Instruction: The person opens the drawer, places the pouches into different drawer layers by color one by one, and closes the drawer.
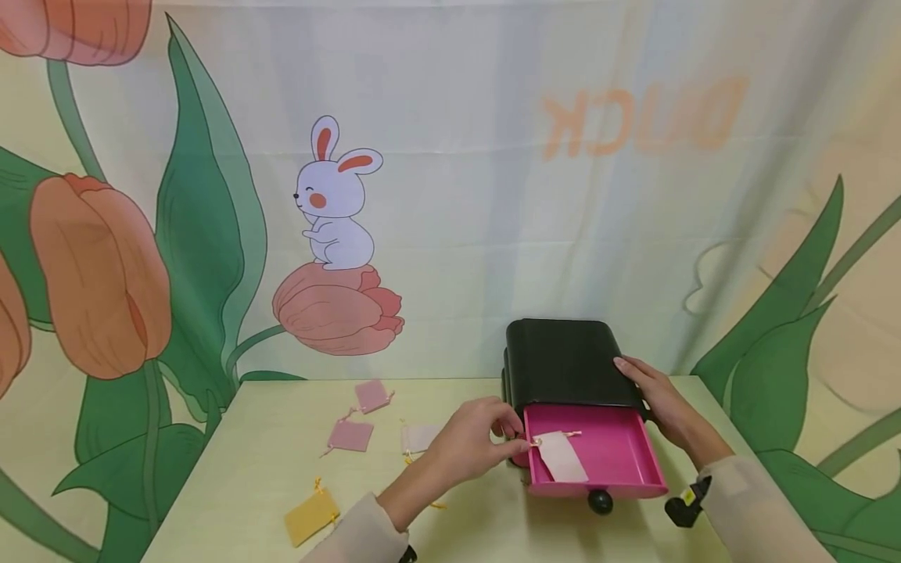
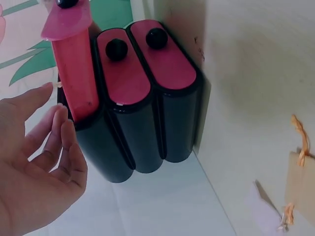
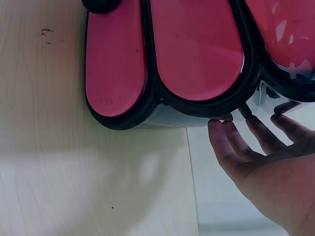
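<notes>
A black cabinet (image 1: 563, 361) with pink drawers stands on the table, its top drawer (image 1: 626, 453) pulled out. Inside that drawer lies a small white drawstring pouch (image 1: 563, 460), with one cord end at the left rim. My left hand (image 1: 468, 442) is at this rim, its thumb tip beside the cord; in the left wrist view the thumb and fingers (image 2: 61, 130) stand apart. On the cabinet's right side rests my right hand (image 1: 665, 403). Its fingers (image 3: 263, 132) are extended against the black casing in the right wrist view.
Left of the cabinet lie two pink pouches (image 1: 350, 435), a whitish pouch (image 1: 420, 438) and a yellow pouch (image 1: 312, 518). Orange cords show by my left forearm. Two lower drawers (image 2: 123, 73) are closed, with black knobs. A printed curtain (image 1: 457, 195) hangs behind the table.
</notes>
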### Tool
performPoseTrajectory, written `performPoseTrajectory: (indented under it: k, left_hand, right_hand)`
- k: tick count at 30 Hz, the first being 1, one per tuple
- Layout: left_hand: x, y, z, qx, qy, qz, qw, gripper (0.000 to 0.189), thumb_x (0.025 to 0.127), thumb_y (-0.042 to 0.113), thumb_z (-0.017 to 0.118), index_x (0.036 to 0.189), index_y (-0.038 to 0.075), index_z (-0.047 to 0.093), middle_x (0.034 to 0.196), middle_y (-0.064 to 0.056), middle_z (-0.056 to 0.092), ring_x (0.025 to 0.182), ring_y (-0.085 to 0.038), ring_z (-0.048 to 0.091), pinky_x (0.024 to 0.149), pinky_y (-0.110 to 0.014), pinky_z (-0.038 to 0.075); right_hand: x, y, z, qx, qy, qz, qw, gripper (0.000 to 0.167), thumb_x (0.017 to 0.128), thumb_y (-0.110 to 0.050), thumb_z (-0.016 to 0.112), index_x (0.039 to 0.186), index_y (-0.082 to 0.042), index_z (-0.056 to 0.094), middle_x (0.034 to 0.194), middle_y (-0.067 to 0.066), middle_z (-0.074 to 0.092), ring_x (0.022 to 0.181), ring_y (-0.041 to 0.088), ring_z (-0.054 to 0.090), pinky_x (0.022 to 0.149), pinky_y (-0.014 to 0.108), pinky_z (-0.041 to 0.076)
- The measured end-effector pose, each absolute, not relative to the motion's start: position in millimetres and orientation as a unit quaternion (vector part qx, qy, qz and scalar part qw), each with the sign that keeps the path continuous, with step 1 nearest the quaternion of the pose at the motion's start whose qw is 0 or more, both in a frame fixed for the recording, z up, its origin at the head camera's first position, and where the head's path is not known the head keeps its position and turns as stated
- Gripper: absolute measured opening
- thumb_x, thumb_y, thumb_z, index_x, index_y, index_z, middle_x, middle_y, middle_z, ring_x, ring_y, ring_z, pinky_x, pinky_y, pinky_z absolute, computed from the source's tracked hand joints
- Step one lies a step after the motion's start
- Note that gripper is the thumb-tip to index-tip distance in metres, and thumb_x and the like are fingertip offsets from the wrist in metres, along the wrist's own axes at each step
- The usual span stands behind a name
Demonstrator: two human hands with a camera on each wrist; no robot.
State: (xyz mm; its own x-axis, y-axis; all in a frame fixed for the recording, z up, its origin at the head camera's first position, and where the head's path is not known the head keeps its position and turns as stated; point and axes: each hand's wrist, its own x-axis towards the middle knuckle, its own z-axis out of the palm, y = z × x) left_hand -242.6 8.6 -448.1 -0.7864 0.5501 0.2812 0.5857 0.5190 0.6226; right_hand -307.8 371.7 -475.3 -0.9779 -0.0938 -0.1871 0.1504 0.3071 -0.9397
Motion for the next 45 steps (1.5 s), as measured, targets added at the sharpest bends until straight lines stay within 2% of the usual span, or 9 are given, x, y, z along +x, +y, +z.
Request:
performPoseTrajectory:
  k: [3,7,14,19,26,31,36,39,45]
  left_hand:
    - [-241.2,12.0,-450.2,-0.334,-0.869,-0.366,0.011,0.012,0.093,0.022,0.085,0.092,0.019,0.074,0.083,0.013,0.063,0.078,0.002,0.056,0.074,-0.016,0.051]
    - [-241.1,18.1,-452.5,-0.335,-0.865,-0.373,0.009,0.013,0.094,0.019,0.083,0.088,0.019,0.072,0.081,0.016,0.06,0.075,0.003,0.056,0.07,-0.014,0.051]
    - [-242.0,23.7,-456.2,-0.335,-0.851,-0.405,-0.003,0.014,0.094,0.02,0.084,0.093,0.017,0.071,0.084,0.014,0.061,0.076,0.001,0.057,0.07,-0.016,0.052]
    - [-247.4,3.9,-467.0,-0.33,-0.836,-0.439,-0.008,0.014,0.095,0.023,0.084,0.095,0.018,0.071,0.087,0.013,0.063,0.079,0.0,0.06,0.073,-0.019,0.055]
    - [-262.5,-55.5,-493.2,-0.221,-0.877,-0.426,0.024,0.015,0.095,0.018,0.082,0.103,0.01,0.073,0.091,0.004,0.064,0.083,-0.012,0.062,0.075,-0.026,0.055]
    - [-272.2,-94.4,-515.0,-0.126,-0.904,-0.405,0.047,0.023,0.093,0.019,0.084,0.108,0.005,0.074,0.097,-0.006,0.066,0.089,-0.02,0.063,0.08,-0.035,0.055]
    - [-277.6,-113.4,-532.5,-0.057,-0.915,-0.395,0.054,0.035,0.09,0.025,0.087,0.111,0.001,0.073,0.101,-0.011,0.07,0.091,-0.025,0.065,0.081,-0.044,0.056]
    - [-279.2,-117.5,-543.1,-0.026,-0.924,-0.379,0.048,0.038,0.089,0.028,0.088,0.108,0.0,0.073,0.097,-0.008,0.069,0.085,-0.022,0.063,0.077,-0.043,0.056]
    - [-278.2,-118.4,-559.6,-0.007,-0.934,-0.356,0.037,0.031,0.088,0.028,0.089,0.095,0.004,0.07,0.083,0.0,0.066,0.075,-0.017,0.059,0.07,-0.037,0.053]
  right_hand:
    - [-306.7,370.5,-475.6,0.018,0.803,-0.586,0.105,0.095,0.106,-0.066,0.048,0.17,-0.008,0.009,0.173,0.027,0.014,0.158,0.053,0.012,0.121,0.073,0.02]
    - [-305.4,369.6,-475.7,0.019,0.804,-0.585,0.105,0.095,0.106,-0.066,0.047,0.17,-0.008,0.009,0.173,0.027,0.015,0.157,0.053,0.013,0.121,0.073,0.02]
    - [-305.1,369.5,-476.4,0.018,0.803,-0.586,0.103,0.095,0.106,-0.066,0.047,0.17,-0.008,0.01,0.172,0.028,0.016,0.157,0.054,0.013,0.121,0.072,0.021]
    - [-306.1,369.7,-477.5,0.018,0.801,-0.589,0.102,0.094,0.106,-0.065,0.047,0.17,-0.008,0.009,0.172,0.028,0.016,0.157,0.053,0.014,0.121,0.072,0.021]
    - [-307.2,368.9,-476.7,0.017,0.803,-0.587,0.099,0.095,0.106,-0.066,0.047,0.17,-0.008,0.01,0.173,0.027,0.016,0.158,0.052,0.014,0.121,0.072,0.021]
    - [-306.6,371.0,-475.3,0.018,0.806,-0.584,0.094,0.093,0.106,-0.065,0.047,0.17,-0.008,0.011,0.173,0.027,0.016,0.157,0.052,0.014,0.12,0.073,0.021]
    - [-305.9,373.6,-476.0,0.017,0.807,-0.583,0.094,0.093,0.106,-0.065,0.046,0.17,-0.008,0.01,0.173,0.026,0.014,0.158,0.051,0.012,0.12,0.073,0.02]
    - [-306.4,374.1,-477.4,0.02,0.804,-0.586,0.096,0.094,0.106,-0.065,0.047,0.17,-0.008,0.01,0.174,0.026,0.014,0.158,0.051,0.012,0.121,0.073,0.019]
    - [-307.0,370.8,-475.8,0.02,0.8,-0.591,0.099,0.095,0.106,-0.066,0.048,0.17,-0.008,0.009,0.174,0.026,0.013,0.159,0.05,0.011,0.121,0.073,0.019]
